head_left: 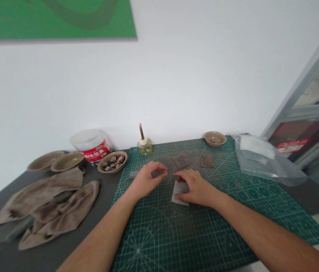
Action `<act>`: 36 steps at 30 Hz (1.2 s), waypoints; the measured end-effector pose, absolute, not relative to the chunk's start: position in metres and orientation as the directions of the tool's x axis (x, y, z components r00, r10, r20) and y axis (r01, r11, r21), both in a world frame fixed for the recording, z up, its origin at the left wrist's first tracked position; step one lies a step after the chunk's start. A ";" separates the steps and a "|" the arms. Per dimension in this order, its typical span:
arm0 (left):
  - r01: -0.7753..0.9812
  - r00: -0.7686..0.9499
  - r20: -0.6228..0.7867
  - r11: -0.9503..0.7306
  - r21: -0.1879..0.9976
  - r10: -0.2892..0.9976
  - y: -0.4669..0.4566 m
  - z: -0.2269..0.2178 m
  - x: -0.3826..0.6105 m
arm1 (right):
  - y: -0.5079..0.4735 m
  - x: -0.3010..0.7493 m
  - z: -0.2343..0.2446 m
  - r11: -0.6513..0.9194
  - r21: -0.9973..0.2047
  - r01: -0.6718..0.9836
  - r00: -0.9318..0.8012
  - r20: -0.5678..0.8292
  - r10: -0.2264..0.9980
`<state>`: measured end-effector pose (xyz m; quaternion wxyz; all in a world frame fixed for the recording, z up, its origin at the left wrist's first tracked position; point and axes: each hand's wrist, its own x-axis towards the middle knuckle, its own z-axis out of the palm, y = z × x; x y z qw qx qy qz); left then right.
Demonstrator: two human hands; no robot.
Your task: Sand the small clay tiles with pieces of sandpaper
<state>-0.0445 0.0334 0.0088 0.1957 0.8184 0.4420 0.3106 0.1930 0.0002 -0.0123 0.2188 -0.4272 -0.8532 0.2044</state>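
While the spread right hand (196, 187) rests on a pale sheet (179, 197), long axis pointing forward, the curled left hand (147, 180) beside it shows no clear grasp.

Rough, matt clay in the brown tiles (181, 160), on a matt green plastic cutting mat (204, 241), and a dull, slightly gritty-looking pale sheet (179, 192) of uncertain material. Soft, crumpled brown cloth (60, 211) beside smooth, low-sheen glazed ceramic dishes (67, 161). Glossy printed plastic on the tub (90, 145), thin, shiny clear plastic in the bag (264, 158), and smooth glass in the small bottle (145, 148).
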 end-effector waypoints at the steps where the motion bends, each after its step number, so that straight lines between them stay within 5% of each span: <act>1: 0.605 0.419 0.333 -0.533 0.591 0.845 0.033 0.009 -0.044 | 0.000 0.193 -0.012 0.539 -0.551 0.637 -0.533 0.189 0.824; 5: 0.614 0.431 0.316 -0.531 0.584 0.845 0.033 0.010 -0.044 | 0.005 0.193 -0.005 0.546 -0.531 0.647 -0.562 0.151 0.813; 13: 0.586 0.443 0.324 -0.544 0.600 0.836 0.033 0.009 -0.046 | 0.017 0.176 0.022 0.630 -0.234 0.740 -0.655 -0.038 0.755; 19: 0.580 0.458 0.312 -0.546 0.605 0.832 0.032 0.010 -0.045 | 0.024 0.181 0.017 0.607 -0.358 0.709 -0.656 -0.019 0.754; 26: 0.548 0.423 0.336 -0.533 0.645 0.842 0.034 0.010 -0.045 | 0.027 0.194 0.010 0.375 -0.831 0.411 -0.527 0.119 0.842; 31: 0.498 0.327 0.328 -0.457 0.737 0.886 0.038 0.002 -0.046 | 0.022 0.195 0.003 0.338 -0.857 0.389 -0.521 0.098 0.848; 36: 0.258 0.277 0.247 -0.320 0.912 0.928 0.043 -0.005 -0.047 | 0.021 0.197 0.005 0.389 -0.817 0.426 -0.476 0.162 0.864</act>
